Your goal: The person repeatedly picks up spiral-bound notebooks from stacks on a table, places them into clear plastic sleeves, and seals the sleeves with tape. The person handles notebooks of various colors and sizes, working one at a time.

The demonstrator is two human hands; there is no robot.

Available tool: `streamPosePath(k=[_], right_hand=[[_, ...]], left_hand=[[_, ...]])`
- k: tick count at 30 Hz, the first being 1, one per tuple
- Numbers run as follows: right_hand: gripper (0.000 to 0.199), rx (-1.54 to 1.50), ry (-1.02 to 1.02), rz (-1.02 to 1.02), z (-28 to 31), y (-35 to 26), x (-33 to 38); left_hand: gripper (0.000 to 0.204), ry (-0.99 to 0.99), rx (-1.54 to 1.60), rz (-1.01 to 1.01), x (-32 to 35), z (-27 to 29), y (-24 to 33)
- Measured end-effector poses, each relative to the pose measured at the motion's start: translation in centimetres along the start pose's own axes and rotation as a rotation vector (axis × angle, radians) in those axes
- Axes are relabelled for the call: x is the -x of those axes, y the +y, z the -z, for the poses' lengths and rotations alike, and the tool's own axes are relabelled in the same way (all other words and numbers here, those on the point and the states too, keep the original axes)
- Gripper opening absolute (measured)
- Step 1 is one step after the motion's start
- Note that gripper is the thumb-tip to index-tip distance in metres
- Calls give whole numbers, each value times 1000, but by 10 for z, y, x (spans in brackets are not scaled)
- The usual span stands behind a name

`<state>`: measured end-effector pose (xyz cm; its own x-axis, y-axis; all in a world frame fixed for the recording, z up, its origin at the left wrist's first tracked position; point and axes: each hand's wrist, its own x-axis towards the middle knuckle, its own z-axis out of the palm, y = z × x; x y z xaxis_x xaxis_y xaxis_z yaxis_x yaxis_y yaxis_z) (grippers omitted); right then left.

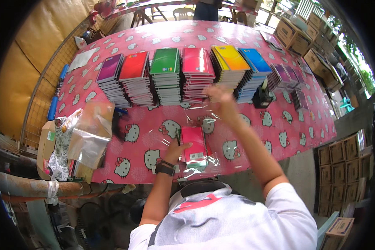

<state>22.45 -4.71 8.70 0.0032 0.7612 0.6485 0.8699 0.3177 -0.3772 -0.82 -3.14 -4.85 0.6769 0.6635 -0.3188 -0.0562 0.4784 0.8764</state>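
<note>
My left hand (176, 151) grips a pink notebook (194, 139) by its left edge near the table's front, thumb on the cover. Slivers of green and red show at that notebook's sides, so others seem to lie under it. Clear plastic (212, 164) glints around its lower end. Motion smears my right hand (221, 100), raised by the front of the pink notebook stack (198, 62) and the yellow notebook stack (230, 58); whether it holds anything does not show. Further stacks stand in the same row: purple (111, 68), red (133, 66), green (165, 61) and blue (254, 61).
A pink patterned cloth (148, 121) covers the table. Clear plastic bags (89, 143) lie at the left edge. Right of the stacks are a black tape dispenser (263, 98) and wrapped purple packs (284, 76). Cardboard boxes (339, 166) are piled at right. Someone (206, 11) stands beyond the table.
</note>
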Motion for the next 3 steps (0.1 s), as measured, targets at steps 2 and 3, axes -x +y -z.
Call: streamPosePath(k=[2, 3], right_hand=[[33, 365, 213, -45, 47, 10, -50], [33, 381, 218, -57, 53, 10, -46]], left_hand=[[44, -3, 25, 20, 0, 2, 2], [44, -21, 19, 26, -1, -2, 1]])
